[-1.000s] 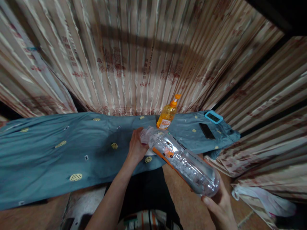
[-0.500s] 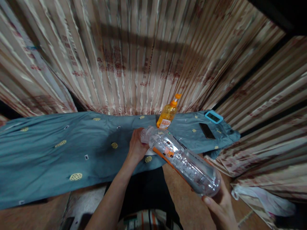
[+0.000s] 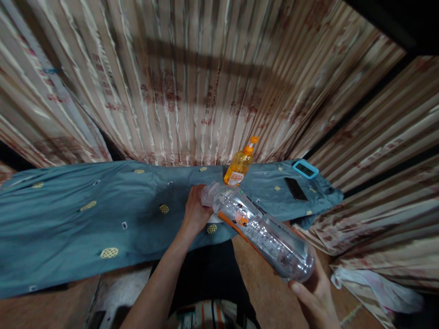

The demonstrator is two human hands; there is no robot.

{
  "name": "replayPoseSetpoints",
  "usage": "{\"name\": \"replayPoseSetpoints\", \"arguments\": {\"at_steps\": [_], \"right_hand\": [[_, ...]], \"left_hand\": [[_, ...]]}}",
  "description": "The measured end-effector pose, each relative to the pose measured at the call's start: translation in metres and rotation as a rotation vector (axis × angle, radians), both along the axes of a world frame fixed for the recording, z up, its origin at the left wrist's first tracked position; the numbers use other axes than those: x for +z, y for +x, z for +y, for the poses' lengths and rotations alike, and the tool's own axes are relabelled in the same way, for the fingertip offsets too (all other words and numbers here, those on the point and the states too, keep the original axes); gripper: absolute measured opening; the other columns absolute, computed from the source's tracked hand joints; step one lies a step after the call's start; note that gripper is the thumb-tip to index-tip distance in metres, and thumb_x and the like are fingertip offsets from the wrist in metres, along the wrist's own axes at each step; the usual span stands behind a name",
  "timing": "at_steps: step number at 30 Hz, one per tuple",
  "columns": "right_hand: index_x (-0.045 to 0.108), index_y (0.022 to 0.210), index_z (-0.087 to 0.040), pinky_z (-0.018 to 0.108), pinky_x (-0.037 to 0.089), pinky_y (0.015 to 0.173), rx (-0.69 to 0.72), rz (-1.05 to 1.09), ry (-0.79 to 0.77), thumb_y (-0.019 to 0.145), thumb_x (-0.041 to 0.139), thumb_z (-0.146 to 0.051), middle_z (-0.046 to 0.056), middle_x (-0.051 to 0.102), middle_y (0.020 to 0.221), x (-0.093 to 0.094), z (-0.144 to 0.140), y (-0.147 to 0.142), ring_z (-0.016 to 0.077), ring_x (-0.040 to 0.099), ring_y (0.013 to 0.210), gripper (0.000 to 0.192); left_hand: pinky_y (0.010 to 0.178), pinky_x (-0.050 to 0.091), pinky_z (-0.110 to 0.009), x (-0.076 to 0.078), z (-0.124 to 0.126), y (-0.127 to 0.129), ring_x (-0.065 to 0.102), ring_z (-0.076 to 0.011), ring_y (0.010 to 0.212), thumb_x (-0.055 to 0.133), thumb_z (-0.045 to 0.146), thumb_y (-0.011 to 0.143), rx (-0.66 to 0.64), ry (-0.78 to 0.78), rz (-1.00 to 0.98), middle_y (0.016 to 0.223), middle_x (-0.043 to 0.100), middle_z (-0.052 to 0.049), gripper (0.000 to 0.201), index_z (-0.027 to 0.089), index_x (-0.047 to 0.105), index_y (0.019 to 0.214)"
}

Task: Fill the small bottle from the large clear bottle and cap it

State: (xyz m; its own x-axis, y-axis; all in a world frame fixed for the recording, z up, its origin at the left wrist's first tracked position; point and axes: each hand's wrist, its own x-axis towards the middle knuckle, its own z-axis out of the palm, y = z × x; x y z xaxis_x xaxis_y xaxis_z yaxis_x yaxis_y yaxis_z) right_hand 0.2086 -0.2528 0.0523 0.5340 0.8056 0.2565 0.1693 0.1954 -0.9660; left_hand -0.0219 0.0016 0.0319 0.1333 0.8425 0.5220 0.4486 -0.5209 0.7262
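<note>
A large clear plastic bottle (image 3: 260,233) with an orange label lies tilted, its neck pointing away from me and its base toward me. My right hand (image 3: 313,297) grips it under the base. My left hand (image 3: 195,210) is closed around the neck and cap end (image 3: 207,195), just above a blue cloth (image 3: 85,214) that covers the table. A small white object shows under the left hand; what it is cannot be told.
An orange pump bottle (image 3: 240,165) stands at the back of the cloth, right behind the clear bottle's neck. A dark phone (image 3: 296,188) and a blue-framed device (image 3: 305,169) lie at the right end. Striped curtains (image 3: 206,82) hang close behind.
Both hands and the bottle stay almost still; the view has shifted only slightly.
</note>
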Motion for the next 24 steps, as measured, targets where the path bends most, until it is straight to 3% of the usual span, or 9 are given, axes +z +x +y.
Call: {"name": "replayPoseSetpoints", "arguments": {"at_steps": [6, 15, 22, 24], "right_hand": [[0.068, 0.156, -0.027, 0.038, 0.062, 0.109, -0.012, 0.018, -0.021, 0.072, 0.102, -0.058, 0.014, 0.07, 0.159, -0.003, -0.003, 0.0, 0.0385, 0.068, 0.147, 0.095], [0.066, 0.154, -0.027, 0.044, 0.057, 0.115, -0.092, 0.183, -0.142, 0.062, 0.104, -0.068, 0.015, 0.068, 0.161, 0.029, 0.0, -0.026, 0.0408, 0.064, 0.15, 0.108], [0.069, 0.153, -0.027, 0.048, 0.063, 0.108, -0.027, 0.147, -0.051, 0.059, 0.106, -0.062, 0.017, 0.067, 0.162, 0.011, -0.003, -0.009, 0.0459, 0.065, 0.148, 0.107], [0.067, 0.155, -0.029, 0.045, 0.058, 0.116, -0.025, 0.149, -0.085, 0.064, 0.104, -0.063, 0.014, 0.062, 0.168, 0.014, -0.005, -0.01, 0.0431, 0.057, 0.156, 0.104]], "left_hand": [[0.099, 0.065, -0.047, 0.0, -0.001, 0.001, 0.076, -0.0313, 0.112, 0.084, 0.014, 0.077, 0.005, -0.009, -0.004, 0.116, 0.076, -0.009, 0.046, 0.021, 0.065, 0.119], [0.099, 0.066, -0.047, 0.0, -0.002, 0.001, 0.077, -0.0314, 0.113, 0.086, 0.015, 0.076, 0.003, -0.016, -0.019, 0.117, 0.076, -0.009, 0.051, 0.021, 0.064, 0.122], [0.1, 0.065, -0.047, 0.0, -0.003, 0.0, 0.076, -0.0312, 0.115, 0.086, 0.017, 0.077, -0.002, -0.042, -0.02, 0.118, 0.075, -0.009, 0.051, 0.021, 0.063, 0.123], [0.101, 0.065, -0.046, -0.002, -0.003, 0.001, 0.076, -0.0312, 0.115, 0.087, 0.018, 0.077, 0.0, -0.04, -0.024, 0.118, 0.075, -0.009, 0.052, 0.021, 0.063, 0.123]]}}
